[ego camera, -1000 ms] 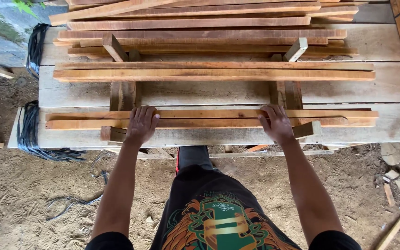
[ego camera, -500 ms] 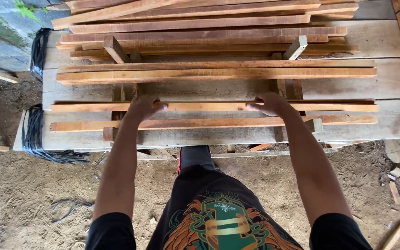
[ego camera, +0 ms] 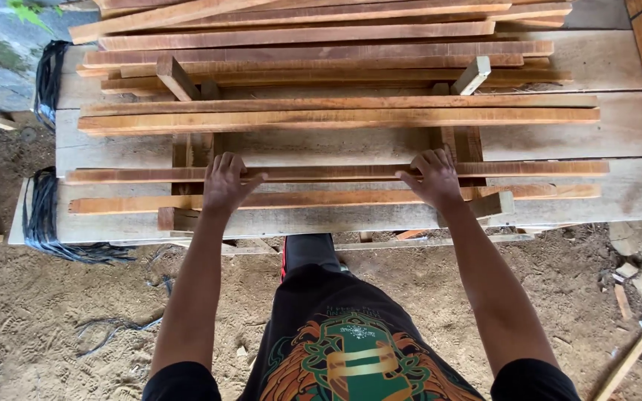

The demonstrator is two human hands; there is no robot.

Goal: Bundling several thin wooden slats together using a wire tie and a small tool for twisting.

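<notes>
The wooden slat [ego camera: 336, 172] lay lengthwise across the pale plank bench [ego camera: 633, 134], second from the near edge, riding on short cross blocks [ego camera: 181, 152] so that it sat raised off the planks. The left hand [ego camera: 224, 182] had its fingers hooked over the slat's far edge, thumb spread along it; the right hand [ego camera: 432, 177] matched it further along, fingers curled over the top. Set well apart, the two grips looked meant to keep the long piece level. Just nearer lay another slat [ego camera: 321, 199], parallel and apart. Beyond, more slats [ego camera: 336, 111] were spaced in pairs, then stacked tight. A black strap bundle [ego camera: 42, 215] hung off the bench's left end.
</notes>
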